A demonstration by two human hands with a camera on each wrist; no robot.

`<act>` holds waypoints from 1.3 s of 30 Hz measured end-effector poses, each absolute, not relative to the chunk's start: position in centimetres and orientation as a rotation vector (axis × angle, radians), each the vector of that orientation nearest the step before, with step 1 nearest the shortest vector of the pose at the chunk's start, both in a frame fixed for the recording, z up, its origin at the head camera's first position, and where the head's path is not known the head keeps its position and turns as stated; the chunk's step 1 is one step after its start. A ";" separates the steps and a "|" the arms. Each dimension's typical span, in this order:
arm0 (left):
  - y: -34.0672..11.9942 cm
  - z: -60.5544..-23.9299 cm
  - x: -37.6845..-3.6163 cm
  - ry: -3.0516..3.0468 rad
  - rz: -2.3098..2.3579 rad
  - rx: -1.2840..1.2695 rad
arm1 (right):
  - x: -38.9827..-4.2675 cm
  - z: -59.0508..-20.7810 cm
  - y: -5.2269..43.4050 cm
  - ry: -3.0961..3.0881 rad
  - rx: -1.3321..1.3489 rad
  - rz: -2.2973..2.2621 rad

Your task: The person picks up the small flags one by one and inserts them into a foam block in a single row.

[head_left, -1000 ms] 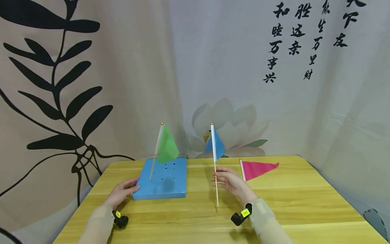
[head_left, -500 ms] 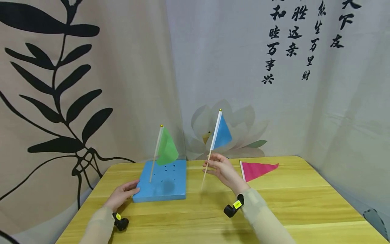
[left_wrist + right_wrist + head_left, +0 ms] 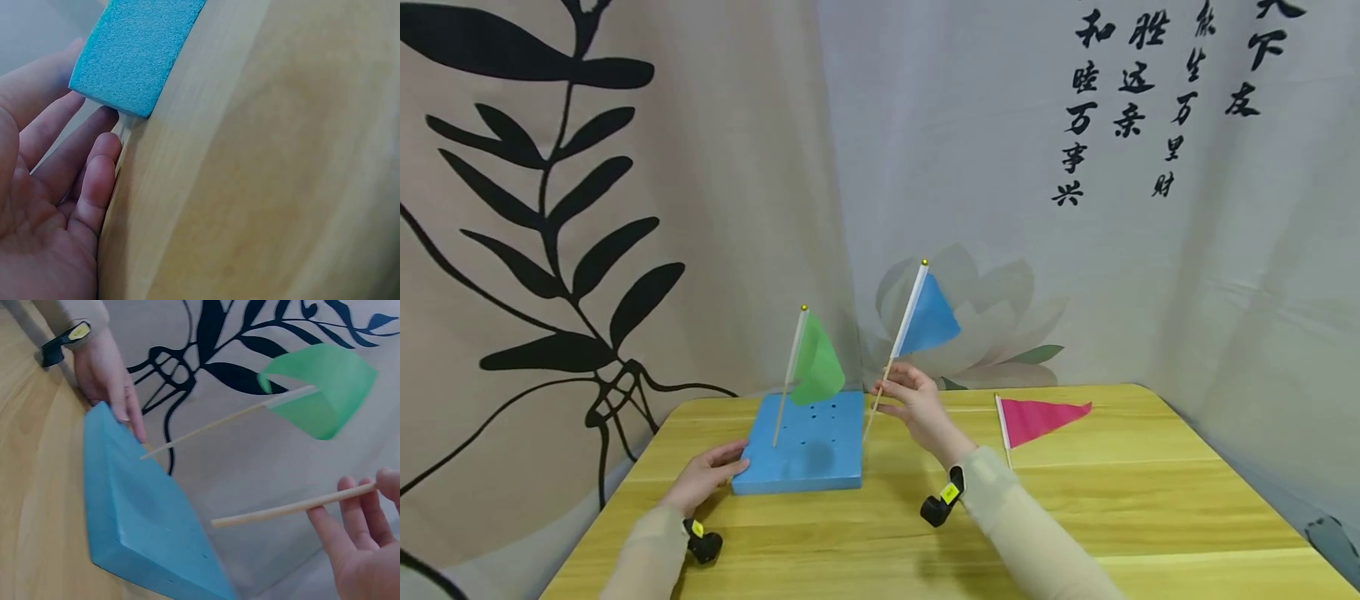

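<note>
Right hand [image 3: 917, 408] pinches the blue flag [image 3: 928, 317], stick tilted, beside the foam block [image 3: 820, 458] (green flag [image 3: 815, 367] planted). Left hand [image 3: 703, 479], fingers straight, touches the block's corner. Backdrop: black Chinese calligraphy [image 3: 1150, 92].

Wooden table [image 3: 1075, 508]: blue foam block [image 3: 820, 462], pink flag [image 3: 1041, 418].

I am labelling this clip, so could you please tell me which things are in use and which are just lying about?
In use: blue flag pinched by right hand; blue foam block touched by left hand; green flag standing in it.
Lying about: pink flag on the table.
</note>
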State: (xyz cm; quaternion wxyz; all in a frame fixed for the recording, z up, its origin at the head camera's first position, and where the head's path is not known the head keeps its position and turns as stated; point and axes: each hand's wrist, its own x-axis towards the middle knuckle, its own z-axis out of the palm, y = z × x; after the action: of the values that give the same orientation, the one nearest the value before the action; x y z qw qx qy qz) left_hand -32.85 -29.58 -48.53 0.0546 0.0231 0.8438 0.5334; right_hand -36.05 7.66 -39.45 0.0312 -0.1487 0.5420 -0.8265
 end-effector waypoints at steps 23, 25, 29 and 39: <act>-29.5 -48.8 -32.7 2.558 1.662 0.106 | -37.7 -42.2 -0.3 1.713 -0.305 -2.545; -29.4 -48.8 -32.7 2.560 1.657 0.110 | -37.8 -42.3 -0.8 1.728 -0.284 -2.549; -29.4 -48.8 -32.6 2.555 1.662 0.098 | -38.0 -42.6 -1.7 1.751 -0.243 -2.552; -29.2 -48.1 -32.3 2.572 1.660 0.104 | -38.6 -43.1 -3.1 1.782 -0.307 -2.564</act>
State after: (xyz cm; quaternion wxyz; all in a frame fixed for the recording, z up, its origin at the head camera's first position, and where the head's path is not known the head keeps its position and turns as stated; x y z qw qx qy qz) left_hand -32.29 -29.19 -48.14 0.0391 0.0341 0.8391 0.5415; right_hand -38.55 -3.10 -43.12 0.0020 -0.0979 0.5678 -0.8173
